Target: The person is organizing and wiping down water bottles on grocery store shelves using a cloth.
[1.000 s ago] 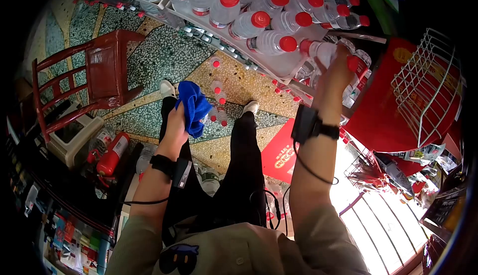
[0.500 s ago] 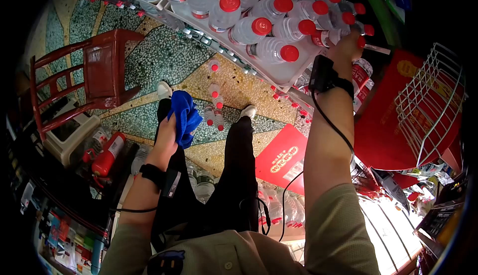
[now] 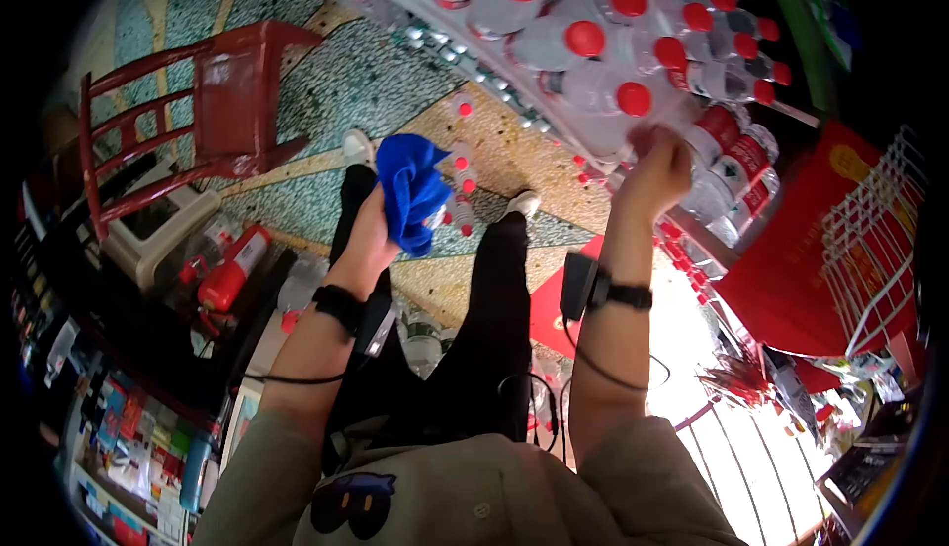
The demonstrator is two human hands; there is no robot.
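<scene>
My left hand (image 3: pixel 374 235) is closed around a bunched blue cloth (image 3: pixel 410 193), held over the floor in front of my legs. My right hand (image 3: pixel 657 178) is at the near edge of the white tray (image 3: pixel 598 136), with its fingers smeared by motion. Whether anything is between them I cannot make out. Just beyond it, a clear bottle with a red cap (image 3: pixel 633 99) lies tilted among several similar bottles. Right beside my right hand are bottles with red labels (image 3: pixel 739 166).
A brown wooden chair (image 3: pixel 237 101) stands at the left, near a red fire extinguisher (image 3: pixel 234 269). A white wire rack (image 3: pixel 875 235) and a red panel (image 3: pixel 791 279) are at the right. Small red-capped bottles (image 3: pixel 463 164) show on the floor between my feet.
My right hand has drawn back from the far right bottles to the tray's near edge. The view has shifted, and the blue cloth stays in my left hand.
</scene>
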